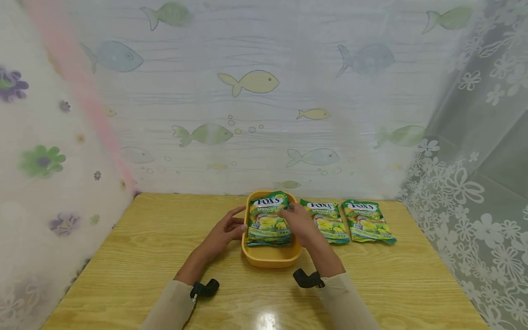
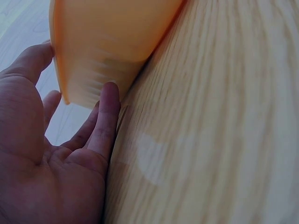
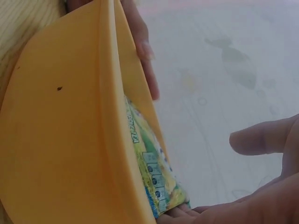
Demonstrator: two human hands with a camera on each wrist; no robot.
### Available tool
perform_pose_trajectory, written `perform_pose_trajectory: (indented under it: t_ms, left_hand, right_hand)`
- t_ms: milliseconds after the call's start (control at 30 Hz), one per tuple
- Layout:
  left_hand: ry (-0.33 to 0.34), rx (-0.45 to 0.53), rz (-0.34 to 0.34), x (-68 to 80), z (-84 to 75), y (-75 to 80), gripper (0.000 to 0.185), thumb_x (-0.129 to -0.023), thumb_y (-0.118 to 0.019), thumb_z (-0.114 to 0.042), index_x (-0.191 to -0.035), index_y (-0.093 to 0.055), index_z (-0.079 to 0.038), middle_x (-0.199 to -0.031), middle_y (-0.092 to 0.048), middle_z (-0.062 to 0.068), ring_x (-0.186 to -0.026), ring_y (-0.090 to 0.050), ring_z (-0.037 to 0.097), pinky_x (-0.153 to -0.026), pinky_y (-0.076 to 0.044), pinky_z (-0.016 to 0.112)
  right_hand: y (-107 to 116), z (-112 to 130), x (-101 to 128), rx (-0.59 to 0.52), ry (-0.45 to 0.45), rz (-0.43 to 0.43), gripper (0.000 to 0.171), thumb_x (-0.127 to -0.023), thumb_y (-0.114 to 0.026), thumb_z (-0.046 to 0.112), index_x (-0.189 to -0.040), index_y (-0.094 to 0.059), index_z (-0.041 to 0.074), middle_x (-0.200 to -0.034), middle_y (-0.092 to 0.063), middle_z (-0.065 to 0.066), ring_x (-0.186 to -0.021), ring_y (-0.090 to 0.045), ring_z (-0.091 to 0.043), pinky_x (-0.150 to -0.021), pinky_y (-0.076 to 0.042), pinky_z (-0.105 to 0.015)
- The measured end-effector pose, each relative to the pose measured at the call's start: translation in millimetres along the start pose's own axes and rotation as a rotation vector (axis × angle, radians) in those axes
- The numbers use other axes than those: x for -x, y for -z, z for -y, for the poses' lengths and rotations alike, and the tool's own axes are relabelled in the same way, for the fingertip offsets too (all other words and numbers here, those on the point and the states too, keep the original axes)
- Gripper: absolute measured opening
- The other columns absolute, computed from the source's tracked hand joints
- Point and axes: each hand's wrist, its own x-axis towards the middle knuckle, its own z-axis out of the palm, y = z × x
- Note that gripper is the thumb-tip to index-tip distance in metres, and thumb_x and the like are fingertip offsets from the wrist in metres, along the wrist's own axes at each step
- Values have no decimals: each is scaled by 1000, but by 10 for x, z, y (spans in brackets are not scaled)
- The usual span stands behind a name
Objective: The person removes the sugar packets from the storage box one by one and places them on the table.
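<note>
Right now both hands are at the yellow tray [image 1: 270,259] on the tabletop [image 1: 123,275]. The left hand [image 1: 224,231] has its fingers spread flat against the tray's left side. The right hand [image 1: 299,224] lies with loose fingers on a green candy bag [image 1: 266,222] inside the tray. It looks like the bag is just being put in. Two more candy bags [image 1: 348,220] lie right of the tray. The next move likely means reaching for the closest one.

A light wooden tabletop [image 1: 136,256] with a glossy glare spot stands against a fish-patterned wall covering [image 1: 255,114], a flowered curtain [image 1: 45,160] left, floral lace [image 1: 474,183] right.
</note>
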Motion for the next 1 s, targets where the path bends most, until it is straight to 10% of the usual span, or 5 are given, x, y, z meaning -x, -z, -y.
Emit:
perform_pose_trajectory:
  t_ms: [500, 600, 700, 833, 1000]
  left_hand:
    - [3, 1, 0, 3, -29, 5, 64, -110, -62, -32, -167, -32, -35, -152, -53, 17, -140, -55, 34, -103, -58, 43]
    - [1, 2, 4, 7, -19, 8, 64, -111, -61, -31, -167, -31, -34, -152, -53, 17, -140, -55, 35, -103, -58, 43]
    - [2, 0, 5, 14, -11, 10, 64, -111, -61, -31, -167, -31, -34, -152, -53, 17, -139, -55, 35, -103, -58, 43]
    - [1, 0, 4, 19, -15, 8, 64, -111, -61, -31, -167, -31, -34, -152, -53, 17, -140, -55, 35, -103, -57, 43]
    - [2, 11, 6, 19, -41, -2, 64, -111, -61, -31, -167, -31, -34, -153, -52, 18, -140, -54, 36, -103, -58, 43]
  right_hand:
    - [47, -102, -93, -111, -2, 65, 67, -113, -47, 16, -166, -15, -8, -174, -5, -29, -159, -5, -52, -124, -19, -72]
    - [45, -130, -110, -135, -2, 68, 66, -112, -50, 15, -167, -19, -3, -173, -12, -27, -119, -56, -42, -118, -35, -62]
    - [42, -145, -120, -138, 4, 82, 65, -112, -51, 14, -169, -21, 2, -170, -19, -26, -69, -31, -25, -96, -39, -51]
    - [41, -154, -127, -139, 8, 109, 67, -111, -53, 15, -169, -22, 8, -173, -13, -26, -113, -58, -40, -103, -44, -63]
    - [33, -162, -121, -132, 5, 124, 70, -110, -54, 15, -170, -19, 10, -175, -5, -24, -158, -13, -53, -111, -33, -80]
